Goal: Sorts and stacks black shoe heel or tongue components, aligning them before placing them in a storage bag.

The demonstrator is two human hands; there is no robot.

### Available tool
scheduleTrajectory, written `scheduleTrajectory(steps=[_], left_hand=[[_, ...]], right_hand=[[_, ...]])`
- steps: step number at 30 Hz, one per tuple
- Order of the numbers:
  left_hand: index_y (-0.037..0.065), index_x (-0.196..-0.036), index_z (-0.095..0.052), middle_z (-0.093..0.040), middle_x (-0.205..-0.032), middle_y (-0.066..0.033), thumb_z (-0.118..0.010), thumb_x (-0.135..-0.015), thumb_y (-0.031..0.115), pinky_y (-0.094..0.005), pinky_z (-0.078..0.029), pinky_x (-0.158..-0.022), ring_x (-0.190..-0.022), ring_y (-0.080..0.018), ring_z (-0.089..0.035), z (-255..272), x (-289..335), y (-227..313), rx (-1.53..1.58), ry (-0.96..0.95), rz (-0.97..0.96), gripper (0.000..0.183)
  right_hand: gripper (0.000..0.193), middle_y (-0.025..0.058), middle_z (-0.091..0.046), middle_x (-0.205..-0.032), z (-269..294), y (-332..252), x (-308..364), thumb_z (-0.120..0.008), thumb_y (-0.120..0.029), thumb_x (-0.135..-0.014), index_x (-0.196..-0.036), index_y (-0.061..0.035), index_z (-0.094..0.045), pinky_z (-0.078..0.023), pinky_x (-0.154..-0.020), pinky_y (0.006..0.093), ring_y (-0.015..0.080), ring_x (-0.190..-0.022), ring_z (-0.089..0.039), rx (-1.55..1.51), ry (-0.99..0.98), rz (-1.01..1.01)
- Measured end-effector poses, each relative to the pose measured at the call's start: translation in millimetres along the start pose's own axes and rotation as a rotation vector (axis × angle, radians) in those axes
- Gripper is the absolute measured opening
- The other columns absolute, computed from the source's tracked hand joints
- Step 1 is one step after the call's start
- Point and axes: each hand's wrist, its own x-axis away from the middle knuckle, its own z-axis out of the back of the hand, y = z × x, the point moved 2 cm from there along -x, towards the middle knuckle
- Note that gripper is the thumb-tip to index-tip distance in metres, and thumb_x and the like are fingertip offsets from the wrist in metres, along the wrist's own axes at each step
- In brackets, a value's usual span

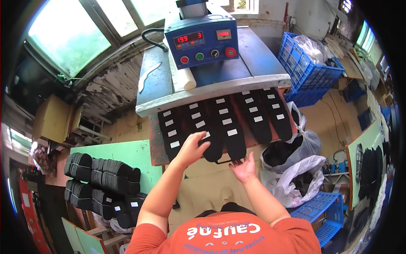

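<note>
Black insole-shaped pieces with white labels (231, 132) lie overlapped in several columns on a reddish-brown board (157, 148), partly under the machine's table. My left hand (194, 149) reaches over the second column from the left, fingertips at one of its white labels and thumb apart from the fingers. Palm up, my right hand (245, 170) is at the near end of the middle column. Its fingers are spread, and the fingertips are at the tip of the lowest piece; whether they touch it I cannot tell. Neither hand visibly grips anything.
A blue press machine (201, 40) with red displays and buttons stands on a metal-edged table (262, 63). Stacked black pieces (103, 173) lie on a green board at left. Plastic bags (302, 178) and blue crates (306, 63) stand at right.
</note>
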Motion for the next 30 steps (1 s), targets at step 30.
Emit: scheduleTrajectory(steps=[30], left_hand=[[0.003,-0.120,-0.049,-0.058,-0.109,-0.0134,-0.070,-0.074,0.013,-0.0341,-0.045,-0.087,-0.101,-0.0232,-0.056,-90,27,94,0.440,-0.870,-0.242,0.051]], right_hand=[[0.062,0.0095,-0.055,-0.111,58,-10,171,-0.074,-0.007,-0.070,-0.123,0.0014,-0.042,-0.041,-0.093,0.0335,0.0184,-0.104,-0.053,0.859,-0.151,0.343]])
